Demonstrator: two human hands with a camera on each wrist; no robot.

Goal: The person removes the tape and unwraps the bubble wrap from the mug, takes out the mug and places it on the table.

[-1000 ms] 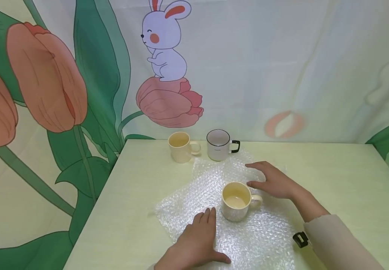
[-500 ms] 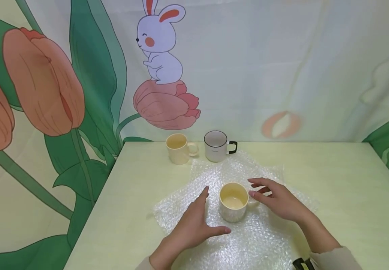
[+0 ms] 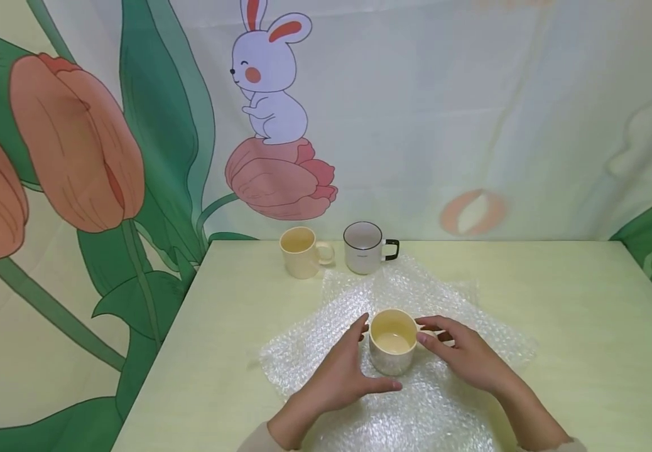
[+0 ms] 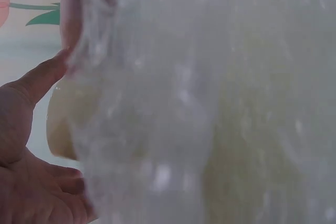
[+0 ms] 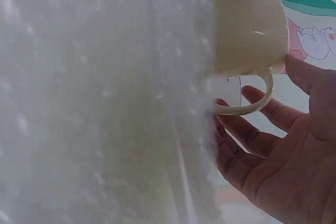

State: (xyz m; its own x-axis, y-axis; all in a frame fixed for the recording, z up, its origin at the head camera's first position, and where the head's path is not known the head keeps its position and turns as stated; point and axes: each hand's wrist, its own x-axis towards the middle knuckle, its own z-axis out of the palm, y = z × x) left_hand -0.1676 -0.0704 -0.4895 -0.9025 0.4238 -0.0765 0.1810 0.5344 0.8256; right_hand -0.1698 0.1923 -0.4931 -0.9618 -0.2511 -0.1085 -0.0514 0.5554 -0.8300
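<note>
A cream mug [image 3: 391, 361] stands upright on a sheet of bubble wrap [image 3: 405, 414], its handle toward the right. My left hand [image 3: 334, 373] is on the mug's left and near side, thumb spread from the straight fingers; whether it touches the mug is unclear. My right hand [image 3: 467, 358] is on the handle side, fingers loosely bent, thumb by the rim. In the right wrist view the mug's handle [image 5: 262, 95] lies between my right thumb [image 5: 307, 77] and fingers, not gripped. Bubble wrap [image 4: 157, 103] hides much of the left wrist view.
Behind the bubble wrap, a second cream mug [image 3: 301, 260] and a white mug with a black rim and handle [image 3: 364, 254] stand near the back edge of the pale table [image 3: 558, 326]. A printed cloth with a rabbit [image 3: 277, 113] and tulips hangs behind.
My left hand has moved forward, up beside the mug, its thumb swinging to the mug's near side. My right hand has come down and nearer to the handle. The mug has stayed in place.
</note>
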